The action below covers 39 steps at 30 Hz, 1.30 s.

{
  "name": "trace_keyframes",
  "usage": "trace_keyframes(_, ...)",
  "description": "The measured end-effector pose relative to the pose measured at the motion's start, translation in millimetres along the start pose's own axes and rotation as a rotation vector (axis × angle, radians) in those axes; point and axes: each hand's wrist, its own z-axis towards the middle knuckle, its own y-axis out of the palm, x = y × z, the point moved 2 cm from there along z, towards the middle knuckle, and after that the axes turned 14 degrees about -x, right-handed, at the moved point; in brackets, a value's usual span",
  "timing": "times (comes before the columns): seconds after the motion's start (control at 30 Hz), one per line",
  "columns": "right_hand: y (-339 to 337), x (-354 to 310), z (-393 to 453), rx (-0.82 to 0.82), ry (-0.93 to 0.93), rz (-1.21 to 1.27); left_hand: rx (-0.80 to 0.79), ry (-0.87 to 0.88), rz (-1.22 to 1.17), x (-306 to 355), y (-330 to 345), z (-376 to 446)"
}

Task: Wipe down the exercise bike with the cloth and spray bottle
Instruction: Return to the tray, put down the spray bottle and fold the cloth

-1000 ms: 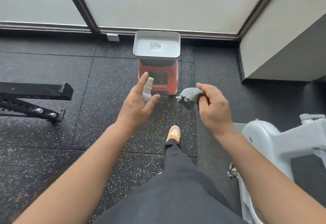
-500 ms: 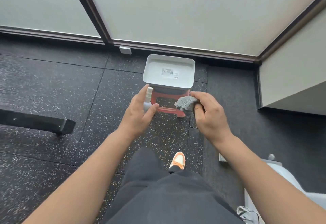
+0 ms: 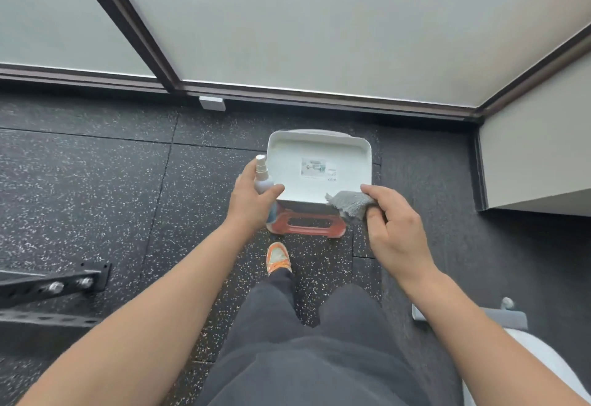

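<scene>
- The left hand (image 3: pixel 252 202) wraps a small spray bottle (image 3: pixel 263 178), fingers curled round its body and thumb across the front, which looks like a carrying grip, not a spraying one, since no finger sits on the pump head.
- The right hand (image 3: pixel 395 230) pinches a bunched grey cloth (image 3: pixel 348 202) between thumb and fingers, the loose end hanging toward the white tray (image 3: pixel 364 156).
- Both items hover at the tray's near edge, left and right; the tray sits on a red stool (image 3: pixel 307 223), probably their storage spot.
- The bottle's long axis runs roughly upright, nozzle up and away from the person (where the jet faces I cannot tell).
- Only a pale part of the exercise bike (image 3: pixel 540 361) shows, lower right, well apart from both hands.
</scene>
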Motion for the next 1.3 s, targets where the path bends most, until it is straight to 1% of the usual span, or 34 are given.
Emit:
trace_keyframes(0.07,10,1,23,0.004,0.032,0.008,0.002,-0.050,-0.159,-4,-9,37)
trace_keyframes(0.13,19,4,44,0.003,0.060,0.013,0.008,-0.087,-0.204,-11,-13,73)
trace_keyframes(0.37,49,34,100,-0.076,0.146,0.047,0.046,-0.126,-0.050,-34,-2,178)
trace_keyframes(0.6,70,73,138,-0.195,0.159,-0.002,0.082,-0.165,0.026,-65,21,245)
trace_keyframes(0.83,73,88,163,-0.217,0.138,-0.015,0.122,-0.095,0.150,-76,27,278)
trace_keyframes(1.0,73,88,175,-0.222,0.132,0.002,0.125,-0.057,0.187,-82,29,289)
trace_keyframes(1.2,69,86,178,-0.232,0.141,0.025,0.118,-0.042,0.201,-87,31,285)
trace_keyframes(1.3,67,85,178,-0.239,0.177,0.059,0.156,-0.062,0.168,-82,31,257)
